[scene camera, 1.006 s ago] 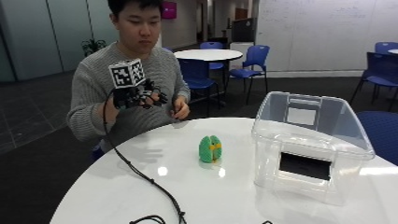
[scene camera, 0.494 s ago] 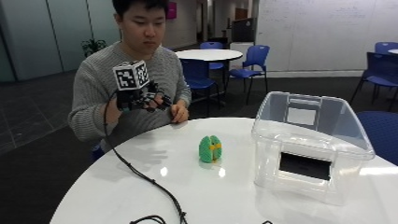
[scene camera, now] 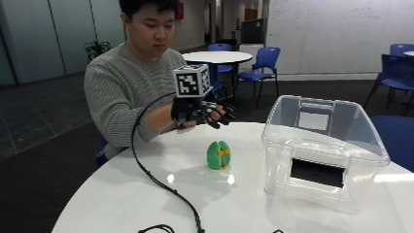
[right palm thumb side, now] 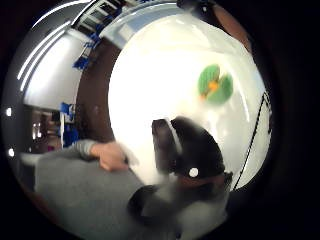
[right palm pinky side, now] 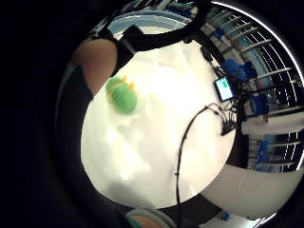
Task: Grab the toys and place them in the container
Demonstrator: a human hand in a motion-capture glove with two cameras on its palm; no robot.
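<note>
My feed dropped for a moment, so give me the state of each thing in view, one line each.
Toy: upright on the table, nothing touching it, outside the container.
Container: clear, no lid, upright on the table beside the toy, no toys visible inside.
Right hand: raised above the table behind the toy, fingers relaxed, holding nothing.
Table: white, round, carrying the toy and container.

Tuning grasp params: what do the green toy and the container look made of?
Green toy: looks soft, knitted or plush, going by its matte ribbed surface; the orange part's material is unclear. Container: clear rigid plastic, see-through walls with glossy highlights. White table: smooth and glossy, reflecting the lights.
</note>
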